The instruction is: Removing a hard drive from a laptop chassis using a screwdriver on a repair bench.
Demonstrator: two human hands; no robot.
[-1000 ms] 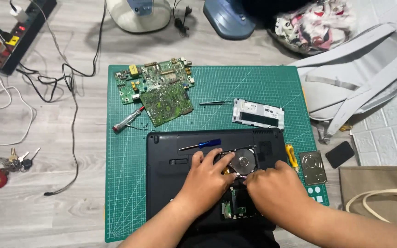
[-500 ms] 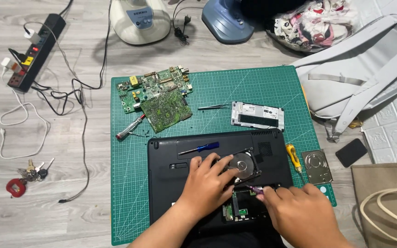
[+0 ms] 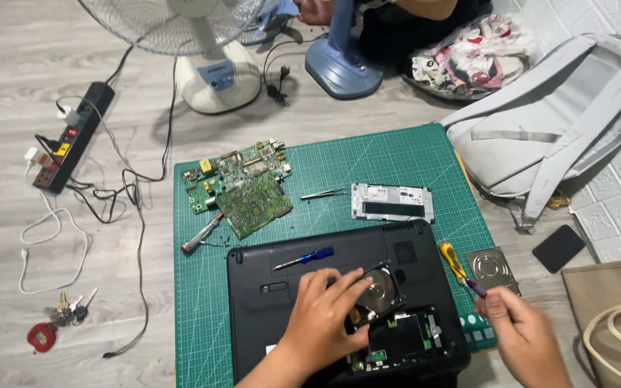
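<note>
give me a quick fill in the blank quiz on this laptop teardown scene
1. The left hand rests on the round shiny ____ in the open black laptop.
2. The right hand holds a small tool with a ____ tip.
3. The blue-handled screwdriver lies on the ____.
4. The circuit boards lie on a ____ cutting mat.

Missing words: disk; purple; laptop; green

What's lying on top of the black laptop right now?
On the laptop lie a blue-handled screwdriver and the opened hard drive, its shiny platter showing. The left hand rests on the drive's edge, hiding whatever lies beneath the palm.
</note>
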